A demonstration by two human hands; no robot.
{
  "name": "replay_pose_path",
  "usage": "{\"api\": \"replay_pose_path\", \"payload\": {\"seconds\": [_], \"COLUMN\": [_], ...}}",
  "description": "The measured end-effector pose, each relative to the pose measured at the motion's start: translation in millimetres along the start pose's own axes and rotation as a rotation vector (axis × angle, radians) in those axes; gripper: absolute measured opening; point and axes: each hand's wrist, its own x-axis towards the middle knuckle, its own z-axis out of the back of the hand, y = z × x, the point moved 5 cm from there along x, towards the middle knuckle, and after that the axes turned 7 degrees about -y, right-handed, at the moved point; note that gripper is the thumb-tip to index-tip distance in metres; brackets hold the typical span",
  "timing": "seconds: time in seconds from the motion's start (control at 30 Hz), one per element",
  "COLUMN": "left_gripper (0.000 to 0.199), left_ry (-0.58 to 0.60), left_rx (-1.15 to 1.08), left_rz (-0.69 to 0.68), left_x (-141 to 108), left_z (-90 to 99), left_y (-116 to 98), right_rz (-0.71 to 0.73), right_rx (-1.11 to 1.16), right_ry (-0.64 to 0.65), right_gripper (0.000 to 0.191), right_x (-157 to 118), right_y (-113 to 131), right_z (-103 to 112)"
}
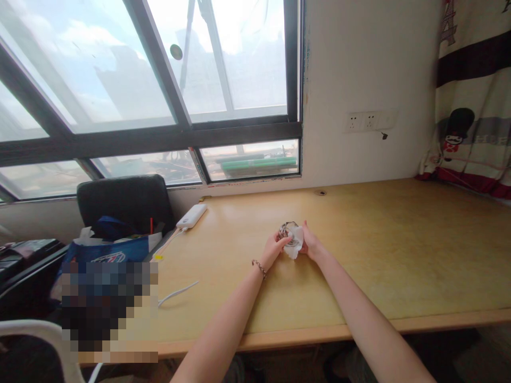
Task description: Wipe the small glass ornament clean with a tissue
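Table [379,255], pale yellow wood top, runs across the middle and right. Far left corner: white power bank [192,216] lying flat, cable plugged into its near end. Nearer, at the left edge, a loose white cord [178,291] sticks out onto the tabletop. Left of the table: black chair [123,199] with a blue bag [107,252] in front; pixelated patch hides the bag's lower part and some of the table edge. Near left corner: curved white frame [35,325]. Far side: window [239,64], then wall with socket panel [370,121]; far right, printed curtain [473,106]. Forearms cross the near table edge and block part of it.

Bundle [296,246] sits between the hands, over the table's middle: crumpled thin white sheet, dark and brownish looped strands at its far left side. Material unclear, fingers cover part. Left hand [276,246] pinches it, thumb across the front; right hand [310,243] grips the right side, thumb up, other fingers mostly hidden behind.

Count: one bundle, two hands, one bracelet [259,267] on left wrist, one power bank, one chair, one blue bag, one curtain.
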Motion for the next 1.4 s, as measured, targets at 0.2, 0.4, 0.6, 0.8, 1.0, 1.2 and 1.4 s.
{"api": "replay_pose_path", "payload": {"seconds": [0.2, 0.4, 0.6, 0.8, 1.0, 1.2, 1.4], "left_gripper": [0.03, 0.031, 0.033, 0.033, 0.031, 0.034, 0.04], "left_ry": [-0.006, 0.012, -0.028, -0.074, -0.061, 0.0, 0.026], "left_rx": [-0.054, 0.026, -0.001, -0.088, -0.064, -0.081, -0.137], "left_rz": [0.029, -0.023, 0.001, 0.034, 0.07, 0.082, 0.073], "left_x": [2, -2, 0, 3, 1, 1, 1], "left_z": [1.6, 0.7, 5.9, 7.8, 4.8, 1.0, 2.9], "left_y": [5, 1, 6, 7, 4, 4, 4], "right_rz": [0.173, 0.373, 0.515, 0.153, -0.001, 0.226, 0.463], "right_rx": [-0.344, -0.692, -0.796, -0.373, -0.228, -0.622, -0.741], "right_ry": [-0.093, -0.208, -0.303, 0.027, 0.187, -0.076, -0.143], "right_gripper": [0.027, 0.019, 0.033, 0.029, 0.015, 0.028, 0.036], "right_x": [5, 1, -8, -6, -4, 3, -8], "right_y": [1, 9, 24, 4, -14, 1, 20], "right_z": [4, 12, 12, 2, -7, 4, 7]}}
